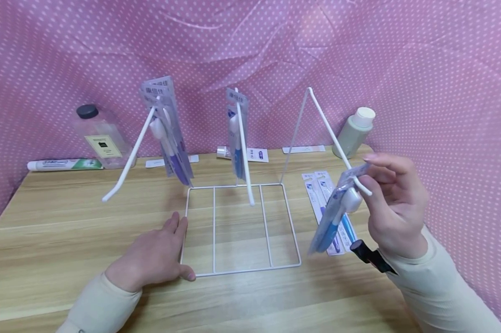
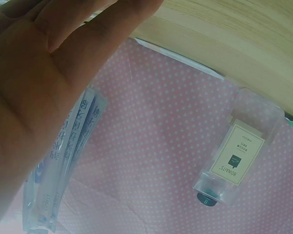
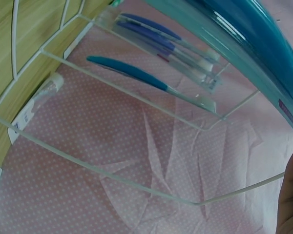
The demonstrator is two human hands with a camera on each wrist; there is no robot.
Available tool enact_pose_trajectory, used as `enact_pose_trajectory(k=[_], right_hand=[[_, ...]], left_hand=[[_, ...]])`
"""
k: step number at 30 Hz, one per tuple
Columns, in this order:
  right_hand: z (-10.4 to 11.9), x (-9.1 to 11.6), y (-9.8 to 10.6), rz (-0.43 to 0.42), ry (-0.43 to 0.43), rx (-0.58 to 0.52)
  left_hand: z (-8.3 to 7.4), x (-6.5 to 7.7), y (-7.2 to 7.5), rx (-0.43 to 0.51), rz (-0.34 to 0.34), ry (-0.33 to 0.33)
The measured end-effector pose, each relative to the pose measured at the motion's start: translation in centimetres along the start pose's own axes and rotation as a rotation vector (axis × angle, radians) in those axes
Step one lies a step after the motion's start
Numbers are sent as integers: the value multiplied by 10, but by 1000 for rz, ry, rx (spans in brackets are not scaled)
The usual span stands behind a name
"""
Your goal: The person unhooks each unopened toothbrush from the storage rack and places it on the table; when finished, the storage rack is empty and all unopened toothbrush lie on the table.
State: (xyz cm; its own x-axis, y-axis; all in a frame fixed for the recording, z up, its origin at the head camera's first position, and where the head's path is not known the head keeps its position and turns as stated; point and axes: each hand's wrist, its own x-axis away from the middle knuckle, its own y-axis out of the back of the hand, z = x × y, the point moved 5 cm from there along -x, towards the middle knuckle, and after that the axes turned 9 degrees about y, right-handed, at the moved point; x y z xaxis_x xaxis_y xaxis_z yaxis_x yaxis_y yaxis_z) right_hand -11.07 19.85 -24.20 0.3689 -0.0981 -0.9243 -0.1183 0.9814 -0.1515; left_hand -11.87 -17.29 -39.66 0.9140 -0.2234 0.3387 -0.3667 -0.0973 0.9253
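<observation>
My right hand (image 1: 400, 203) pinches the top of a packaged blue toothbrush (image 1: 333, 226) at the end of the right hook (image 1: 327, 125) of a white wire rack (image 1: 246, 271). The hook's tip shows past the package's top. In the right wrist view this blue toothbrush (image 3: 263, 44) looms close, with part of the hand at the edge. My left hand (image 1: 150, 256) lies along the left side of the rack's base, thumb near its front corner. Packaged purple toothbrushes (image 1: 177, 164) hang from the left hook, and a packaged blue one (image 1: 237, 152) from the middle hook.
Two packaged toothbrushes (image 1: 317, 199) lie on the table right of the rack. Along the back stand a clear bottle (image 1: 102, 143) with a black cap and a grey-green bottle (image 1: 352, 134). Toothpaste tubes (image 1: 67, 164) (image 1: 256, 155) lie there too, before a pink dotted cloth (image 1: 250, 41).
</observation>
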Motion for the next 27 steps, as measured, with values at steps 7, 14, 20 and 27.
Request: enact_pose_trajectory(k=[7,14,20,27], right_hand=[[8,0,-2,-18,25,-10],[14,-2,-5,-46,14,-68],[19,-5,-11,-40,11,-238],[22,-3,-2,-17,-7,-338]], left_hand=[[1,0,0,-4,-9,-5],[0,0,0,-7,-4,-2],[-1,0,1,-13,-6,-2],[0,-1,0,-17,-4,3]])
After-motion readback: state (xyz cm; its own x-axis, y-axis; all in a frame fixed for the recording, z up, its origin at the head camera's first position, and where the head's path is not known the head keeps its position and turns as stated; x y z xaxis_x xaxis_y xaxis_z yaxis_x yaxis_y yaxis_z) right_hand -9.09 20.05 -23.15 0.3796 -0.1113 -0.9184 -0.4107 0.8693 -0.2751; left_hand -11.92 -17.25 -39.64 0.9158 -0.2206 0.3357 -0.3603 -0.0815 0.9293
